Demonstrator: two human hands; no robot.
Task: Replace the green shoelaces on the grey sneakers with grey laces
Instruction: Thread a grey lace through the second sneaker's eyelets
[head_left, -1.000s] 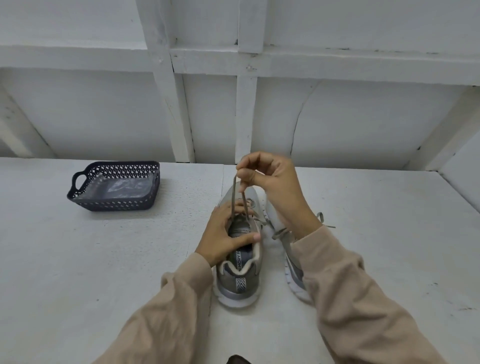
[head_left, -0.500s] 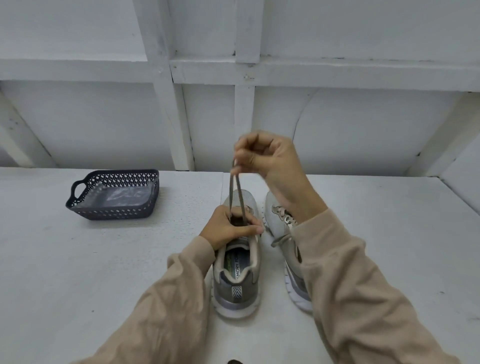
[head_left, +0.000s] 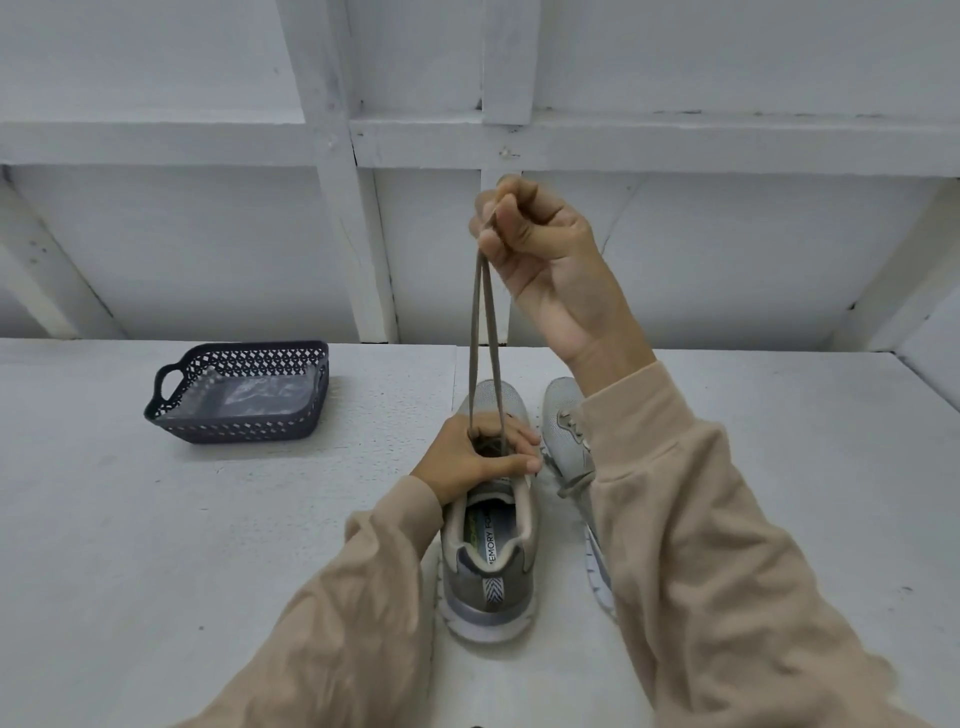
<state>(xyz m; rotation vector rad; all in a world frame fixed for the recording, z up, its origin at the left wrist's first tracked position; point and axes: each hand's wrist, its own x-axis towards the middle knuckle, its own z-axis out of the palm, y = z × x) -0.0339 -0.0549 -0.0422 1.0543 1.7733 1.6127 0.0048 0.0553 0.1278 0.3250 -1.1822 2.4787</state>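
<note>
Your R hand (head_left: 540, 249) is raised well above the table (head_left: 156, 545), fingers curled in tight w/ the thumb, pinching both strands of the grey lace (head_left: 480, 338) at their top. The two strands run down from that pinch, close together and taut, and drop into the lacing area of the centre sneaker (head_left: 488, 561).

Your L hand (head_left: 478, 457) sits on top of that shoe. The thumb lies across the near side and the fingers wrap over the far side, gripping the upper and holding it down on the table. The strands pass between thumb and fingers. Which eyelets they come out of I can't tell, since your fingers cover them.

The centre sneaker stands upright on its sole, heel toward you, toe away, w/ the insole print visible inside the opening. The second sneaker (head_left: 569, 431) stands just beside it on the R, also toe away, partly hidden behind your R forearm & beige sleeve (head_left: 701, 519). Its own lace (head_left: 574, 480) is grey too, w/ a loose bit lying on the side facing the centre sneaker.

Off to the L, well apart from the shoes, a dark perforated basket (head_left: 234, 428) w/ a handle sits on the table, w/ a clear plastic bag (head_left: 254, 397) lying inside. A white framed wall (head_left: 156, 234) stands behind.
</note>
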